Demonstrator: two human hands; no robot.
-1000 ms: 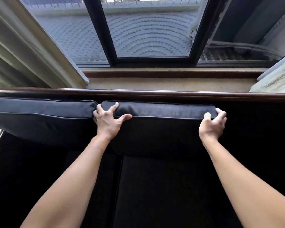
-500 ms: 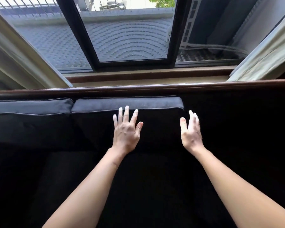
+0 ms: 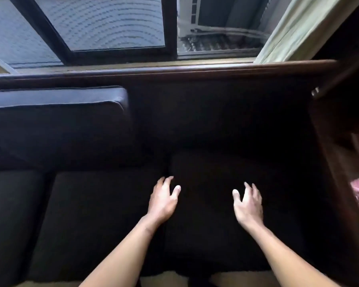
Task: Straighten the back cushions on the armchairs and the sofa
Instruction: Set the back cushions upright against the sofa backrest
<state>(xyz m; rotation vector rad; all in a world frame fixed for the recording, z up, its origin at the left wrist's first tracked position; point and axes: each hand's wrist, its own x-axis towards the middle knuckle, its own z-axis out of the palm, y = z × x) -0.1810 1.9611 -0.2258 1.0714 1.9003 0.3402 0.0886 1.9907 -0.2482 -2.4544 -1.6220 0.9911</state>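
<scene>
At the left end of the sofa [image 3: 195,73], a dark back cushion [image 3: 56,112] stands upright against the wooden top rail, its piped top edge level and square. It looks set to rights. Below it, seat cushions [image 3: 87,214] lie flat along the front edge.

Moving toward the middle, the left hand [image 3: 164,200] hovers over the seam between two seat cushions, fingers loosely spread and curled a little, holding nothing. Whether it touches the fabric I cannot tell.

Just to its right, the right hand [image 3: 248,206] mirrors it, open, fingers parted, empty, above the right-hand seat cushion [image 3: 215,224].

Behind both hands, the right stretch of the sofa back sits in deep shadow. No upright cushion shows there against the rail; a dark bulk seems to lie lower down, but it is too dim to say whether that is a fallen back cushion or only the seat.

At the far right edge, the wooden arm [image 3: 340,79] closes off the sofa.

My reading: the left part of the sofa is done, the right section is next, and the armchairs, out of view here, cannot be judged.
</scene>
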